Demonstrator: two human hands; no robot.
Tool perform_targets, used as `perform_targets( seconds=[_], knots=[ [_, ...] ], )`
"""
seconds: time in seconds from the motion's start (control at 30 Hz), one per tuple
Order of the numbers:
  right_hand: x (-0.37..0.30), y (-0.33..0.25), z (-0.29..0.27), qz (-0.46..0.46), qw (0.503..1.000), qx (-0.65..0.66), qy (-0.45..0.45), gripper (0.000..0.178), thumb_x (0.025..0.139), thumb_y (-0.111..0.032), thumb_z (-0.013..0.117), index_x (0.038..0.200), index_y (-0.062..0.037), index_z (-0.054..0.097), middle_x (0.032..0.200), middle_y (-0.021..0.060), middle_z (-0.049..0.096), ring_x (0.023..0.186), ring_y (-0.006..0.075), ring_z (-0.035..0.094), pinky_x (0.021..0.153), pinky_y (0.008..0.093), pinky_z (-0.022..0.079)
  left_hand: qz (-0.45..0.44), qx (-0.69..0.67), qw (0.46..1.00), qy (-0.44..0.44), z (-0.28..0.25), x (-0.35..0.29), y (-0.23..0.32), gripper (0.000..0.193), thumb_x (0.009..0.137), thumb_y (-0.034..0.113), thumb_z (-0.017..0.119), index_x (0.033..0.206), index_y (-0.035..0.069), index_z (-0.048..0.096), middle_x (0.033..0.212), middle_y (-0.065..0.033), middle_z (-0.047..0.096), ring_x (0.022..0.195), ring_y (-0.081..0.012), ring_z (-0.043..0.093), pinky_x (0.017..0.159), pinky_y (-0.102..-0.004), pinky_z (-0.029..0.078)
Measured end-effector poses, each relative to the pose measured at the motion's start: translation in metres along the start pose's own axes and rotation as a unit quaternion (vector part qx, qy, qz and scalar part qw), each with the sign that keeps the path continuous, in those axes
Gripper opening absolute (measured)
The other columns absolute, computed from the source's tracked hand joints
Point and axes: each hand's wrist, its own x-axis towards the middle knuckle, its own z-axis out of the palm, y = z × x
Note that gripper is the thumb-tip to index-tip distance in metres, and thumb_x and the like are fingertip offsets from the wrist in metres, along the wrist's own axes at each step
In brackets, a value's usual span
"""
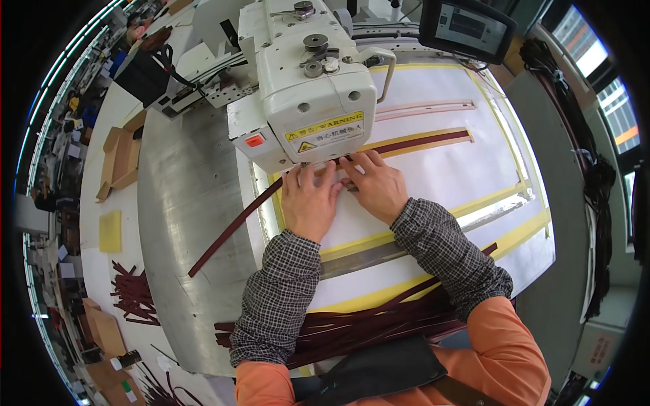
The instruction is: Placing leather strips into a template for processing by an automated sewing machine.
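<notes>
A long maroon strip (235,227) runs slantwise under the head of a white industrial sewing machine (311,81). Its left end hangs over the metal table plate, and its right part lies in a yellow-edged slot (433,141) of the white template sheet (406,179). My left hand (309,203) has its fingertips closed down on the strip just below the machine head. Close beside it, my right hand (379,186) pinches the strip with bent fingers. A small dark metal object (351,185) shows under the right fingers; its kind is unclear.
Several loose maroon strips (352,331) lie along the table's near edge, by my body. Another pile of strips (133,294) rests at left, near a yellow pad (110,231) and an open cardboard box (122,159). A control screen (467,28) stands at the back right.
</notes>
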Motion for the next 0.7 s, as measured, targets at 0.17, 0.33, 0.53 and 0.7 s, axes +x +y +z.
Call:
perform_targets(
  seconds=[0.17, 0.33, 0.53, 0.7],
  knots=[
    [-0.006, 0.006, -0.003, 0.018, 0.999, -0.035, 0.020, 0.047, 0.089, -0.031, 0.076, 0.125, -0.0014, 0.071, 0.122, 0.0062, 0.069, 0.119, 0.0237, 0.066, 0.078, 0.0380, 0.063, -0.024, 0.004, 1.000, 0.007, 0.001, 0.002, 0.000, 0.044, 0.095, 0.042, 0.072, 0.132, 0.020, 0.069, 0.126, -0.0121, 0.062, 0.121, -0.0370, 0.058, 0.108, -0.0574, 0.048],
    [-0.009, 0.015, -0.010, 0.061, 0.997, -0.056, -0.002, 0.048, 0.090, -0.035, 0.079, 0.124, -0.0023, 0.073, 0.123, 0.0087, 0.071, 0.118, 0.0246, 0.067, 0.080, 0.0373, 0.063, -0.010, 0.066, 0.998, 0.015, 0.001, 0.003, 0.003, 0.042, 0.092, 0.033, 0.075, 0.126, 0.009, 0.070, 0.125, -0.0101, 0.065, 0.123, -0.0310, 0.060, 0.110, -0.0569, 0.046],
    [-0.004, 0.013, -0.013, 0.026, 0.999, -0.024, -0.006, 0.049, 0.090, -0.035, 0.079, 0.126, -0.0029, 0.072, 0.125, 0.0077, 0.070, 0.119, 0.0237, 0.067, 0.079, 0.0361, 0.063, 0.010, 0.053, 0.998, 0.029, 0.001, 0.005, 0.003, 0.037, 0.090, 0.024, 0.075, 0.122, 0.007, 0.073, 0.122, -0.0043, 0.069, 0.118, -0.0253, 0.063, 0.114, -0.0545, 0.044],
    [-0.007, 0.013, -0.012, 0.065, 0.996, -0.065, 0.000, 0.048, 0.089, -0.035, 0.079, 0.126, -0.0045, 0.072, 0.124, 0.0065, 0.070, 0.120, 0.0234, 0.067, 0.077, 0.0369, 0.064, -0.009, 0.088, 0.996, 0.028, 0.006, 0.002, -0.003, 0.037, 0.090, 0.025, 0.076, 0.122, 0.007, 0.074, 0.122, -0.0063, 0.069, 0.117, -0.0268, 0.063, 0.113, -0.0531, 0.045]
  ],
)
